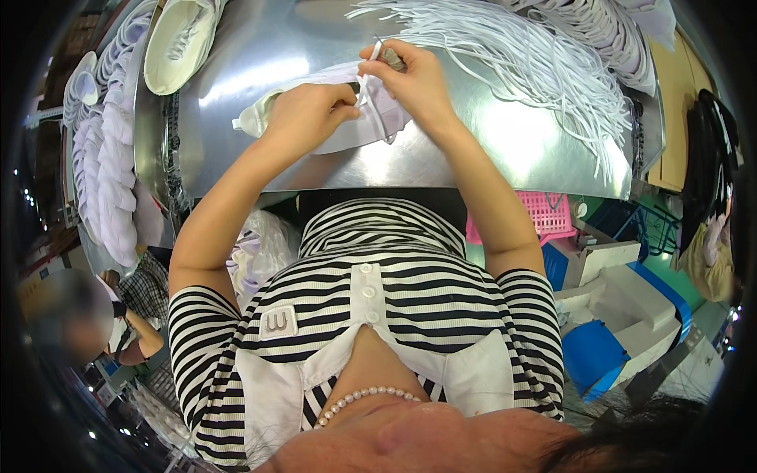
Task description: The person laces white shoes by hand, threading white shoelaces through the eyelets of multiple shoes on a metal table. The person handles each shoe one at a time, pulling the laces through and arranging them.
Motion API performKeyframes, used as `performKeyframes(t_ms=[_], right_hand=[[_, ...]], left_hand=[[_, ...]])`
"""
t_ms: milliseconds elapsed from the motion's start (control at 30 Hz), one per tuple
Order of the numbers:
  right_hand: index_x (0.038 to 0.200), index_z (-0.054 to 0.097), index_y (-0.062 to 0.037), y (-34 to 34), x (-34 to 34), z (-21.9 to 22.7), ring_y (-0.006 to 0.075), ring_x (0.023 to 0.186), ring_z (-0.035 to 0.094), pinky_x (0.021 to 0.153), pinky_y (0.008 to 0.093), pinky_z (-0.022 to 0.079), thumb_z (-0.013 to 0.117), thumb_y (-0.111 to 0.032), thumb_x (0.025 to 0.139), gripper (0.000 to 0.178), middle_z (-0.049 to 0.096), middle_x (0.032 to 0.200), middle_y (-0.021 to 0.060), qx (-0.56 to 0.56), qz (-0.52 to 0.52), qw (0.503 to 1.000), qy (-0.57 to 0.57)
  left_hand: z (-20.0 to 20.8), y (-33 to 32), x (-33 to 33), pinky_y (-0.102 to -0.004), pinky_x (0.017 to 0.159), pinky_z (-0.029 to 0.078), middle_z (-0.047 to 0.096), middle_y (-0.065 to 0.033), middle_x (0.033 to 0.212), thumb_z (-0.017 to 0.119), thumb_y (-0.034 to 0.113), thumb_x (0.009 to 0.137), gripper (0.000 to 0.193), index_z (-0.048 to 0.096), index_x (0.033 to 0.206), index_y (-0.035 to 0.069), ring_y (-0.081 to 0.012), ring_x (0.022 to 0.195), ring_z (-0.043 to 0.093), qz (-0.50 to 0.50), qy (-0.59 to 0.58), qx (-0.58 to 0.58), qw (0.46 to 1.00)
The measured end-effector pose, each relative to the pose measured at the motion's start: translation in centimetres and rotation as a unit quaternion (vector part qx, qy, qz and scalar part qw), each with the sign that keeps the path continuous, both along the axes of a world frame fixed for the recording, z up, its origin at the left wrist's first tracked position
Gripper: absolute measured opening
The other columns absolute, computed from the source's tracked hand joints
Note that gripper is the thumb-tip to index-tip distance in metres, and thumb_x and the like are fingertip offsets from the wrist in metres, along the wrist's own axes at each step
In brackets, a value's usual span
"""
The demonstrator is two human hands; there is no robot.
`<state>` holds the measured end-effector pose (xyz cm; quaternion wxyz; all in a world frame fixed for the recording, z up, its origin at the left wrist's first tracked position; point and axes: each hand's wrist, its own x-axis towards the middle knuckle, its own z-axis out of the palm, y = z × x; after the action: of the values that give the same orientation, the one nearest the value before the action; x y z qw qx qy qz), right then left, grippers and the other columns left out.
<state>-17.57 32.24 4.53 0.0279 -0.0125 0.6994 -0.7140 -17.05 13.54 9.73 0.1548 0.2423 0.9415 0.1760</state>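
A white and pale lilac shoe upper (347,143) lies on the metal table in front of me, its toe end partly under my left hand (309,114). That hand is closed in a pinch at the lace area, its fingertips on the white shoelace (363,93). Close beside it, my right hand (415,85) is closed around a small awl-like tool (393,60) with a thin metal tip and a brownish handle. The lace runs up to the right fingertips, and a loop hangs over the upper. My fingers partly hide the eyelets.
A heap of loose white laces (505,59) spreads across the table's right side. Stacked uppers (114,181) stand at left, near a laced upper (180,47). Below the table edge are a pink basket (544,214) and a blue and white machine (623,315). Another person (142,335) works at left.
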Motion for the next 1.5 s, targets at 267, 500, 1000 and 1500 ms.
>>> performKeyframes(t_ms=[267, 500, 1000, 1500], right_hand=[[0.112, 0.056, 0.004, 1.3, 3.6, 0.0, 0.0383, 0.078, 0.068, 0.07, 0.045, 0.052, 0.063, -0.031, 0.093, 0.04, 0.069, 0.083, 0.0215, 0.163, -0.029, 0.985, -0.053], [0.116, 0.051, 0.003, 0.3, 7.9, -0.9, 0.0401, 0.082, 0.068, 0.074, 0.048, 0.053, 0.063, -0.025, 0.092, 0.039, 0.071, 0.084, 0.02, 0.217, 0.021, 0.976, -0.022], [0.097, 0.053, -0.0067, 0.6, 9.1, 0.6, 0.0382, 0.064, 0.065, 0.058, 0.0475, 0.05, 0.065, -0.021, 0.092, 0.02, 0.065, 0.069, 0.0148, 0.258, -0.01, 0.965, 0.047], [0.095, 0.054, -0.0037, -0.7, 6.4, -1.8, 0.0338, 0.064, 0.067, 0.057, 0.043, 0.05, 0.065, -0.02, 0.092, 0.02, 0.068, 0.071, 0.0131, 0.376, -0.024, 0.925, 0.048]], left_hand=[[-2.9, 1.0, 0.2, -0.0426, 0.051, 0.046, 0.062, -0.0101, 0.057, 0.06, 0.039, 0.092, 0.035, 0.071, 0.071, 0.012, -0.0323, 0.054, 0.061, 0.016, 0.138, -0.029, 0.99], [-5.0, 0.7, 0.2, -0.0405, 0.045, 0.043, 0.058, -0.0101, 0.051, 0.059, 0.032, 0.091, 0.037, 0.066, 0.063, 0.01, -0.0294, 0.046, 0.057, -0.006, 0.238, -0.027, 0.971], [-4.9, 1.1, -0.1, -0.0401, 0.046, 0.043, 0.058, -0.009, 0.052, 0.06, 0.041, 0.092, 0.042, 0.068, 0.063, 0.012, -0.0296, 0.048, 0.058, 0.021, 0.217, -0.021, 0.976], [-2.6, 0.0, 0.1, -0.0403, 0.062, 0.049, 0.068, -0.0143, 0.074, 0.065, 0.028, 0.09, 0.026, 0.071, 0.105, 0.009, -0.0332, 0.069, 0.064, -0.029, 0.068, 0.098, 0.992]])
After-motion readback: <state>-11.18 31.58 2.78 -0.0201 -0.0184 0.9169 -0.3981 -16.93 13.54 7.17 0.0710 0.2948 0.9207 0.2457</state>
